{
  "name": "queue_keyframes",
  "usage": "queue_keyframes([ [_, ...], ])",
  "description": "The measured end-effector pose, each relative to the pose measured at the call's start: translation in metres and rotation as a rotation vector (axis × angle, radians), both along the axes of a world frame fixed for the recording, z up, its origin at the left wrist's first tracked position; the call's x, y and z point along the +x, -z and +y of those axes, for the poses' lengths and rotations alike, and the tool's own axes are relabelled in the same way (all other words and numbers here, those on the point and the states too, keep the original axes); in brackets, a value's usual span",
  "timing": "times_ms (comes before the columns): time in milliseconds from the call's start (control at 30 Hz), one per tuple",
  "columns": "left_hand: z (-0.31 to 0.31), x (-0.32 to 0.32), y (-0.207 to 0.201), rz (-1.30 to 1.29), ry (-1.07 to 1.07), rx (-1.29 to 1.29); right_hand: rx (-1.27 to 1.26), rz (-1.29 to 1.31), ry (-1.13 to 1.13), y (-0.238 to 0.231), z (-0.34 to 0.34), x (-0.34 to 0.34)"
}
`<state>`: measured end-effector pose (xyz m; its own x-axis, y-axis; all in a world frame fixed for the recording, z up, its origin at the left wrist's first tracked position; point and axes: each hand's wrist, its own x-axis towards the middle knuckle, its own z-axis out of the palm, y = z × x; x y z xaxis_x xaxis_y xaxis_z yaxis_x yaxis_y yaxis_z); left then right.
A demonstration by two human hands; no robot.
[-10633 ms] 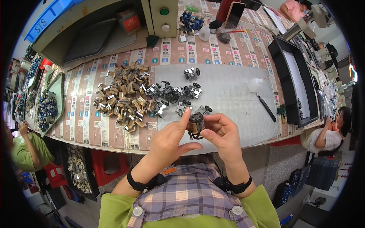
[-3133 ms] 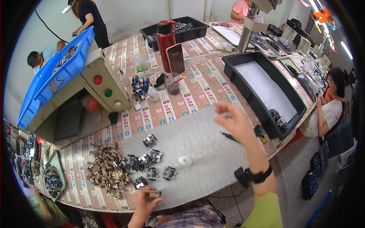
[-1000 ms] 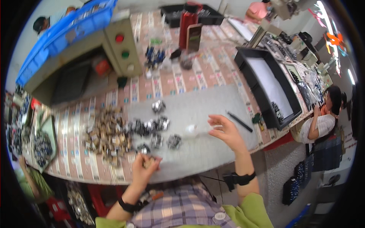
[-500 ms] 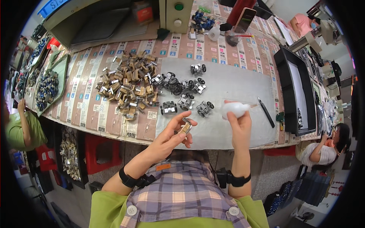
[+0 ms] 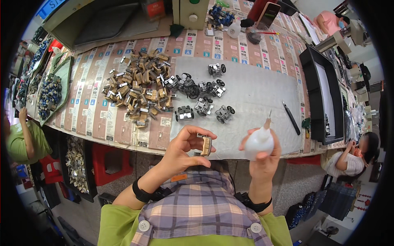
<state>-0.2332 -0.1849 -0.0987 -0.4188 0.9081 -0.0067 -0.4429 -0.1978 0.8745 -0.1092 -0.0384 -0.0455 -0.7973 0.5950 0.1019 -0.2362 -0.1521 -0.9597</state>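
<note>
Between the thumb and fingers of my left hand (image 5: 182,149) is a small tan and grey toy-car part (image 5: 205,146), held above the table's near edge. My right hand (image 5: 264,162) grips a white squeeze bottle (image 5: 259,143) with its thin needle tip pointing up and away from me. Beyond both hands, several small silver and black toy-car chassis (image 5: 204,105) with wheels lie on a grey mat (image 5: 254,94). Left of them is a heap of tan and grey parts (image 5: 137,88), much like the held one. A black pen-like tool (image 5: 291,119) rests at the mat's right side.
A long black tray (image 5: 324,102) stands along the right. At the back are a beige open-fronted box (image 5: 186,24), a clear small bottle (image 5: 234,29) and a phone (image 5: 269,15). A green-lined tray of blue parts (image 5: 50,96) sits far left. Other people work on both sides.
The squeeze bottle has come nearer to me and tilted from pointing right to pointing up. My left hand has turned the toy-car part more upright and lowered it slightly.
</note>
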Motion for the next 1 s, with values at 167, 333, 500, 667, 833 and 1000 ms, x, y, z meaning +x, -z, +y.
queue_keyframes([
  [167, -0.001, 0.001, 0.005, 0.223, -0.129, 0.016, 0.298, -0.100, 0.428, -0.008, 0.010, 0.006],
  [333, 0.001, 0.002, 0.006, 0.230, -0.143, 0.047, 0.299, 0.007, 0.408, -0.008, 0.004, 0.003],
  [500, 0.001, 0.002, 0.007, 0.226, -0.148, 0.063, 0.381, 0.071, 0.314, -0.013, -0.005, 0.002],
  [667, 0.001, 0.002, 0.005, 0.248, -0.167, 0.031, 0.485, 0.025, 0.257, -0.013, -0.004, 0.001],
  [833, 0.001, 0.002, 0.006, 0.265, -0.173, 0.028, 0.545, 0.019, 0.245, -0.011, -0.004, 0.001],
  [1000, 0.001, 0.002, 0.005, 0.275, -0.175, 0.043, 0.551, 0.004, 0.248, -0.011, -0.004, 0.001],
])
